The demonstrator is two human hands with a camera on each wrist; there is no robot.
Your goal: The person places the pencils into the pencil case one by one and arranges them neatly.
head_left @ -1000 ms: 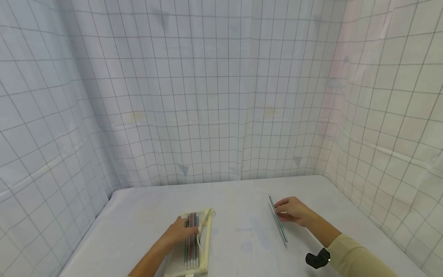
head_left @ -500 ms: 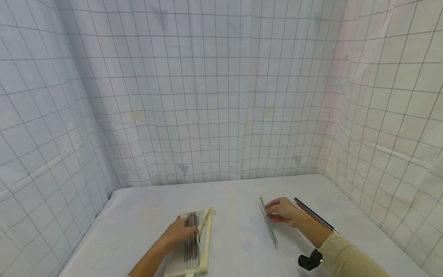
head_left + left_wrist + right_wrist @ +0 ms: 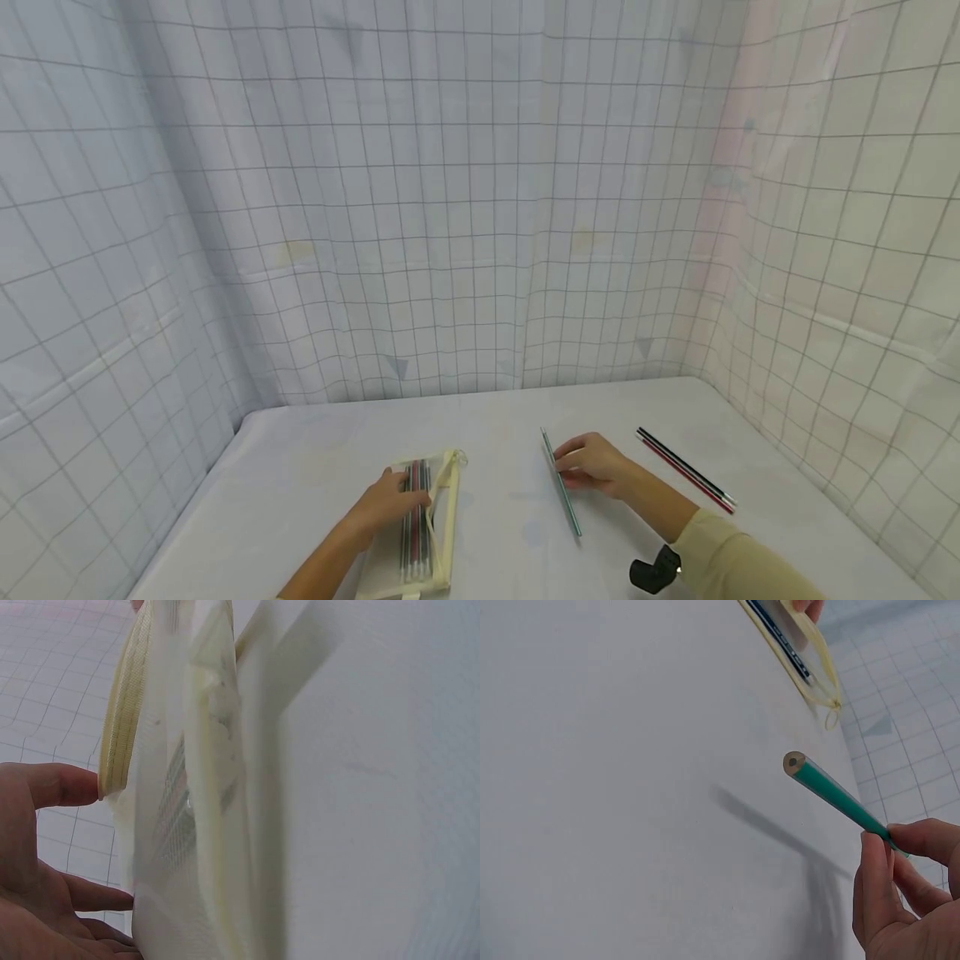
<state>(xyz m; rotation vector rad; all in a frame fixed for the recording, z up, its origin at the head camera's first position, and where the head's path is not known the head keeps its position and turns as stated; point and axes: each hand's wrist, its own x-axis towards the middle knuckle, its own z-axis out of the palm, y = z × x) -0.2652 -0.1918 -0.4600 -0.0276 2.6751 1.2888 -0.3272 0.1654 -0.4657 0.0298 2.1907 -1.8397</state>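
So the green pencil (image 3: pixel 840 799) was up in the air over the desk (image 3: pixel 502 550), its shadow sitting well apart from it, and the right hand (image 3: pixel 595 465) had it pinched between thumb and fingertips, a bit past the middle toward the far end. Pretty good spot imo: it looked light and stiff, so a gentle pinch near the middle should've balanced it fine, though that smooth painted barrel might've been a bit slick and easy to roll. The near end was flat bare wood with a dark core, no sharpened tip there to snap. The left hand (image 3: pixel 384 504) lay over the cream pouch (image 3: pixel 450 533) left of the pencil, fingers apart, one tip touching the zip edge (image 3: pixel 116 735) and others against the side; couldn't tell how hard it was pressing. The pouch looked thin and floppy, so I'd have held it by that firmer zip edge. A bunch of pencils (image 3: pixel 415 537) sat inside it, seen through the sheer side, and some black and red ones (image 3: pixel 684 465) lay side by side on the right, beyond the right forearm.
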